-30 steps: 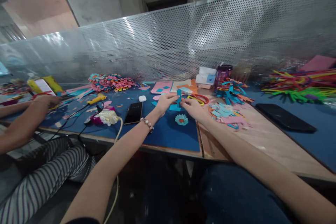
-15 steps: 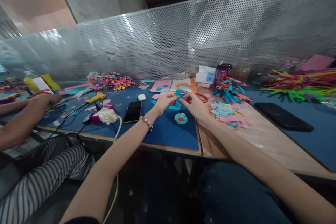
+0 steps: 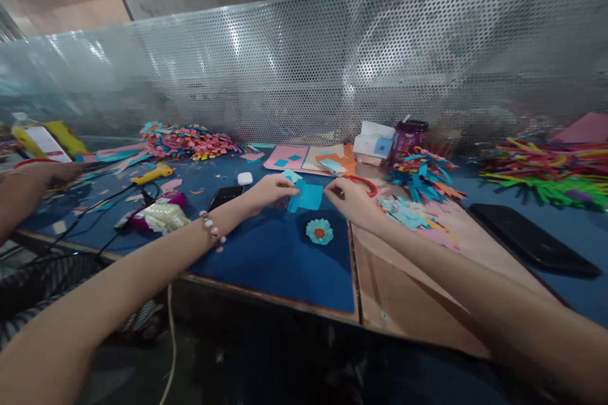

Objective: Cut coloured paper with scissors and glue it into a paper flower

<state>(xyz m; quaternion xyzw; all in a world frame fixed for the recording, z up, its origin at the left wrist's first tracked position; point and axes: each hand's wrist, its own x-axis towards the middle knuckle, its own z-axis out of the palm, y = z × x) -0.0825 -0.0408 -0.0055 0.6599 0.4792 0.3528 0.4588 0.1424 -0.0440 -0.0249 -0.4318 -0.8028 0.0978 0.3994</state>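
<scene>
My left hand (image 3: 270, 193) is closed, its thumb and fingers pinching a light-blue paper piece (image 3: 294, 199). Right beside it is a wider light-blue paper square (image 3: 312, 197); whether the two are joined I cannot tell. On the other side my right hand (image 3: 350, 199) has its fingertips pressed together, close to the square's right edge. What those fingertips hold, if anything, is hidden. Below both hands, a light-blue paper flower (image 3: 319, 231) with an orange-brown centre lies on the blue tabletop (image 3: 285, 266). Scissors with red handles (image 3: 365, 185) lie behind my right hand.
Pink and orange paper sheets (image 3: 289, 157) lie at the back, near a tissue pack (image 3: 375, 141) and a purple cup (image 3: 411, 139). Paper scraps (image 3: 403, 212) and a black phone-like slab (image 3: 532, 239) are at right. A yellow-handled glue gun (image 3: 152, 173) and a co-worker's hand (image 3: 47, 172) are at left.
My hands have moved apart, the left going left with the blue paper piece. The blue square shows more fully between them. The view has shifted and tilted slightly down.
</scene>
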